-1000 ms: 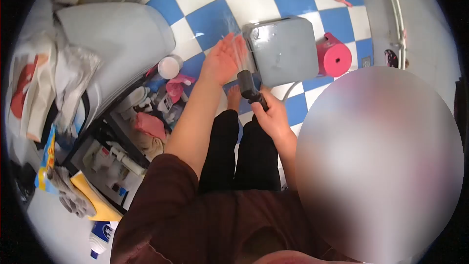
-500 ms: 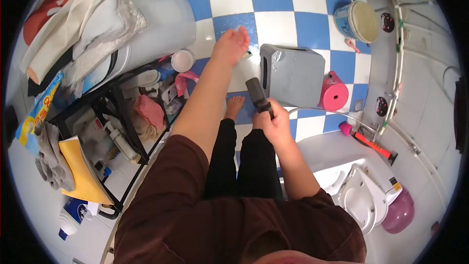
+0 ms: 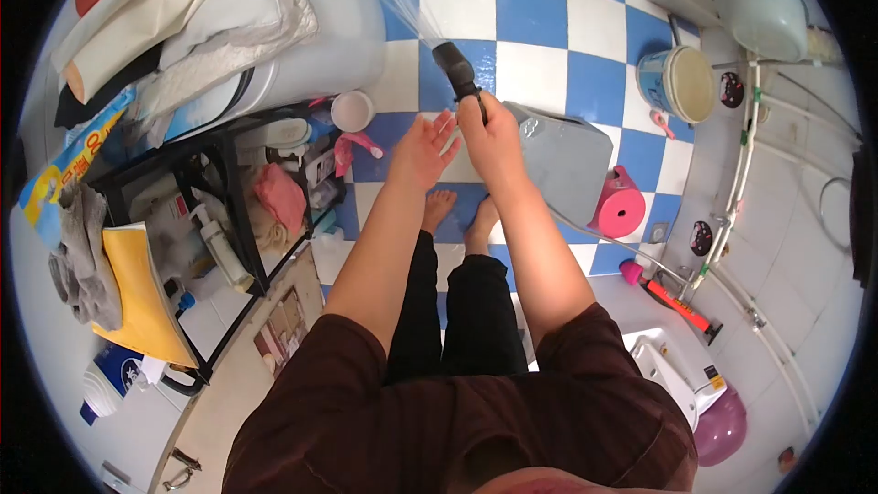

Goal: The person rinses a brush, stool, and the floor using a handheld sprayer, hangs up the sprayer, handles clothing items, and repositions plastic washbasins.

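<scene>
A black shower head (image 3: 455,69) is held by its handle in my right hand (image 3: 492,135), and water sprays from it toward the far left floor. My left hand (image 3: 423,151) is just left of my right one, palm up, fingers apart and a little curled, with nothing in it. Below and right of the shower head, a grey plastic stool (image 3: 565,160) rests on the floor, partly hidden by my right forearm. The shower hose (image 3: 585,230) runs from behind my right forearm to the wall pipes at the right.
A pink stool (image 3: 618,204) sits beside the grey one. A bucket (image 3: 677,82) stands at the far right on the blue and white tiles (image 3: 530,18). Left are a cluttered black rack (image 3: 242,229) and a large pale drum (image 3: 343,27). A white basin (image 3: 654,361) is at lower right.
The shower head has moved forward and left, and its spray now shows reaching the far floor. My left hand has drawn back toward my body. The view has shifted slightly.
</scene>
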`<state>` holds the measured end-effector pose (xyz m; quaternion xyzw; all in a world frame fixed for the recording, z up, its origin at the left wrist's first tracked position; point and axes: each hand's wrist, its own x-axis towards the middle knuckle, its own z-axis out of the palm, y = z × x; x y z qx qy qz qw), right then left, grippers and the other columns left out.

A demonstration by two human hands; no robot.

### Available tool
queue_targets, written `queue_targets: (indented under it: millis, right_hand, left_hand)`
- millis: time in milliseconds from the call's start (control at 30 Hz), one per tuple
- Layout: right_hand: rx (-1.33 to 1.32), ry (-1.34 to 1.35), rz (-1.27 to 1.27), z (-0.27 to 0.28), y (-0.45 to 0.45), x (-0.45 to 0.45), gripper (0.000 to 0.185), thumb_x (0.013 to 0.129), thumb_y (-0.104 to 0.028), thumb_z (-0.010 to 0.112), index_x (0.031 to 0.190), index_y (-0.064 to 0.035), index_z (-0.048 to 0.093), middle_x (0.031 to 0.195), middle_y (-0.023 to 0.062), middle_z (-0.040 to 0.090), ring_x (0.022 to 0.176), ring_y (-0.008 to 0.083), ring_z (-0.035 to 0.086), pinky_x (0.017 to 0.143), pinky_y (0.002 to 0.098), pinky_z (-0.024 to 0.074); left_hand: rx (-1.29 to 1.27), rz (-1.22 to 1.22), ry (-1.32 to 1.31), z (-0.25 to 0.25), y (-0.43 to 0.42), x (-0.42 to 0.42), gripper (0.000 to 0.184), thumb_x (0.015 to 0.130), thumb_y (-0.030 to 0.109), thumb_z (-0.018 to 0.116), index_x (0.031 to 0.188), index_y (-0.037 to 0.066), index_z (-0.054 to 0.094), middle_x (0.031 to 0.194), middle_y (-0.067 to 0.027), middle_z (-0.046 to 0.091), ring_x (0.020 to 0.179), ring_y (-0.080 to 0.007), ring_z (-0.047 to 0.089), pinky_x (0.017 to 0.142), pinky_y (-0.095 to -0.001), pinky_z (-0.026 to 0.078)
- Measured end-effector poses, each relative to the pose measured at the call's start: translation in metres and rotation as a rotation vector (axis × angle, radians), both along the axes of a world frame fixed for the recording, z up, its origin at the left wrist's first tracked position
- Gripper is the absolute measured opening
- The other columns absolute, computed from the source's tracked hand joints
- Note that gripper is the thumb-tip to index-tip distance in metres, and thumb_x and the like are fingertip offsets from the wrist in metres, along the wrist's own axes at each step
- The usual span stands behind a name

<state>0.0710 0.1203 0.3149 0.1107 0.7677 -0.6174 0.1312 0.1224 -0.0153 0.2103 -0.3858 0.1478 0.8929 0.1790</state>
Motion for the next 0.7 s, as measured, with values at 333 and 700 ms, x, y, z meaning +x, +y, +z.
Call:
queue_targets:
  millis: [333,700]
  right_hand:
    - [0.209,0.052,0.012,-0.007,-0.025,-0.019,0.033,0.088,-0.036,0.055,0.081,-0.0037,0.056,0.059,0.0043,0.05,0.055,0.0149,0.047,0.053,0.0316,0.0397]
    - [0.492,0.16,0.156,-0.01,-0.044,-0.034,0.037,0.084,-0.043,0.057,0.078,-0.0065,0.056,0.059,0.0133,0.056,0.057,0.034,0.056,0.052,0.0406,0.0421]
  left_hand:
    - [-0.142,-0.079,0.03,0.025,0.009,0.02,0.03,0.087,0.016,0.057,0.114,0.009,0.046,0.119,-0.0065,0.046,0.119,-0.0214,0.043,0.096,-0.0453,0.037]
    - [-0.126,-0.062,0.041,0.027,0.008,0.041,0.041,0.089,0.025,0.055,0.124,0.009,0.041,0.13,-0.0082,0.042,0.125,-0.0227,0.038,0.101,-0.0417,0.033]
